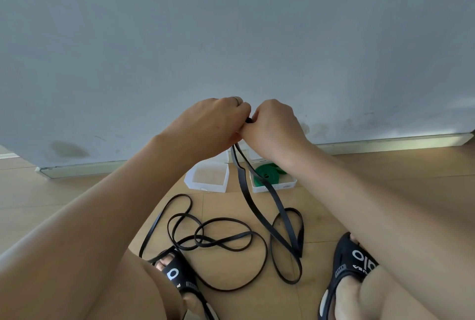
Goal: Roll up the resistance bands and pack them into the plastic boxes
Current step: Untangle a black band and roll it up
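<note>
Two hands, left hand and right hand, pinch the start of a black band; its slack trails toward 6 o'clock over the floor. Empty box and green-band box wait below. Advice: wind tight, feed slack evenly.

A long, thin black rubber resistance band hangs as two flat strands from above down to the wooden floor, where the rest sprawls in loose, overlapping loops. Beyond it, by the wall, stand two clear plastic boxes side by side: the left box holds nothing, the right box holds a rolled green resistance band.
</note>
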`<state>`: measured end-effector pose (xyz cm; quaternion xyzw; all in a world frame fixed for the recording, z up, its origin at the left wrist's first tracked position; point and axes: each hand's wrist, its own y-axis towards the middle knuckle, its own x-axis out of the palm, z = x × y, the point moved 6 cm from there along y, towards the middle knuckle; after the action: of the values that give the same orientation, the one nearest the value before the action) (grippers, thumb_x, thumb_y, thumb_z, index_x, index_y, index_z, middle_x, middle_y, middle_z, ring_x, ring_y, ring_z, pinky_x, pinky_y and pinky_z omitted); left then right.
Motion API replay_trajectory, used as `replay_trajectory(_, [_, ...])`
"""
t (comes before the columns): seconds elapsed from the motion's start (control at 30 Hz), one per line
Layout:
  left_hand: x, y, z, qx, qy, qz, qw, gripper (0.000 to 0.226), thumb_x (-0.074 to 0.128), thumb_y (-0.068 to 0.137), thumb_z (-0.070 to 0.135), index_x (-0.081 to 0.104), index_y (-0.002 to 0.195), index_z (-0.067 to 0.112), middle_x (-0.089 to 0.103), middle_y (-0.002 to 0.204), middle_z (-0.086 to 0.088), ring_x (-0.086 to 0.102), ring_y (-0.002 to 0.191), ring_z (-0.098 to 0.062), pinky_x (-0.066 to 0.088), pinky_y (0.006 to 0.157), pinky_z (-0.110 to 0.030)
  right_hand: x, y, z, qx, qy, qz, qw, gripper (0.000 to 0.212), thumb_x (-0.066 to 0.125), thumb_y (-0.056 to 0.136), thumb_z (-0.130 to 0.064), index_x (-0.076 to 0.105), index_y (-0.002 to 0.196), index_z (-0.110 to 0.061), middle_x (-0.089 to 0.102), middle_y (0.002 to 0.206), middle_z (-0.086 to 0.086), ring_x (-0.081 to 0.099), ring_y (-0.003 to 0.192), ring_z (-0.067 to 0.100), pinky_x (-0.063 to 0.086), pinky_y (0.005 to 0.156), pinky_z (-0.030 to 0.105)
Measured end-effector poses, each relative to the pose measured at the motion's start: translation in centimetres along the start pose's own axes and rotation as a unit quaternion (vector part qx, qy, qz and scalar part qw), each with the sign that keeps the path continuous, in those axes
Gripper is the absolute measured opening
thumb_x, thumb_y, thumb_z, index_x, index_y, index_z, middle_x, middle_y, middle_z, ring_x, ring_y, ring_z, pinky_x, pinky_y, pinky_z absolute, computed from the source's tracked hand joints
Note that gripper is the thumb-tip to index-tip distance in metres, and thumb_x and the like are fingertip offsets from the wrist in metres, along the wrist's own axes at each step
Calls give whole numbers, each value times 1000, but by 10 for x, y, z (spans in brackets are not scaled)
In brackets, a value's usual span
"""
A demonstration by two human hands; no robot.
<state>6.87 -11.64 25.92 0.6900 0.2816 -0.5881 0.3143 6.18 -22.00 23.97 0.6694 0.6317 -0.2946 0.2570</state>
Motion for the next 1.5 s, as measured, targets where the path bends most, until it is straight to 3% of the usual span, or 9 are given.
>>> replay_trajectory(0.1, [-1, 1, 4, -11, 31, -16, 999, 17, 50, 95, 12, 59, 107, 5, 59, 100, -11, 52, 73, -30, 39, 63, -38, 4, 2, 1, 20, 12, -29, 999, 35, 57, 85, -7, 33, 59, -12, 32, 54, 2, 27, 49, 19, 20, 42, 28])
replay_trajectory(0.17, [0, 0, 4, -16, 36, -22, 999, 15, 50, 96, 15, 58, 106, 5, 58, 99, -10, 52, 73, -30, 40, 63, -37, 11, 6, 5, 35, 29, -55, 997, 21, 57, 84, -7, 50, 64, -3, 48, 59, 6, 43, 53, 20, 41, 46, 34])
replay_trajectory(0.23, [3, -1, 3, -13, 26, -15, 999, 16, 53, 98, 19, 58, 104, 5, 58, 97, -10, 57, 75, -32, 43, 63, -39, 15, 12, 11, 50, 80, -73, 993, 19, 59, 83, -7, 66, 83, 10, 69, 74, 17, 62, 66, 25, 61, 81, 47])
replay_trajectory(0.4, [-1, -6, -5, -8, -57, 95, 994, 23, 60, 98, 24, 62, 111, 6, 64, 99, -8, 64, 78, -33, 50, 65, -42, 14, 17, 16, 71, 267, -170, 946, 20, 68, 94, -11, 69, 75, -3, 69, 70, 8, 65, 70, 20, 63, 88, 42])
replay_trajectory(0.6, [-8, -15, -24, -76, -246, 243, 935, 12, 76, 87, 17, 72, 95, 10, 66, 83, -1, 63, 73, -18, 53, 72, -36, 4, 18, 11, 73, 415, -237, 875, 20, 66, 101, -15, 73, 104, 4, 65, 79, 9, 60, 71, 17, 62, 90, 42])
replay_trajectory(0.8, [-11, -15, -21, -100, -263, 280, 918, 12, 75, 87, 22, 75, 84, 9, 67, 72, -1, 59, 65, -15, 50, 65, -31, 0, 14, 9, 70, 453, -257, 851, 29, 61, 103, -14, 69, 116, 10, 61, 92, 17, 57, 70, 17, 61, 93, 42])
replay_trajectory(1.0, [-12, -13, -16, -86, -259, 283, 920, 15, 78, 86, 21, 73, 86, 7, 66, 76, -1, 56, 59, 1, 40, 62, -8, -3, 11, 12, 72, 482, -268, 831, 25, 60, 103, -13, 68, 119, 5, 59, 86, 11, 56, 72, 17, 59, 97, 43])
replay_trajectory(1.27, [-13, -14, -14, -26, -258, 235, 937, 21, 76, 88, 24, 67, 87, 4, 63, 79, -1, 61, 64, -12, 50, 63, -27, -6, 5, 16, 68, 463, -271, 841, 20, 62, 102, -14, 72, 108, 2, 66, 85, 10, 59, 76, 18, 60, 96, 41])
replay_trajectory(1.5, [-16, -6, -5, 46, -155, 229, 960, 16, 61, 95, 16, 67, 94, 1, 60, 82, -9, 50, 58, -30, 48, 50, -43, -15, 8, 19, 21, 267, -123, 956, 63, 83, 66, -40, 65, 97, 12, 48, 81, 10, 51, 75, 17, 58, 98, 47])
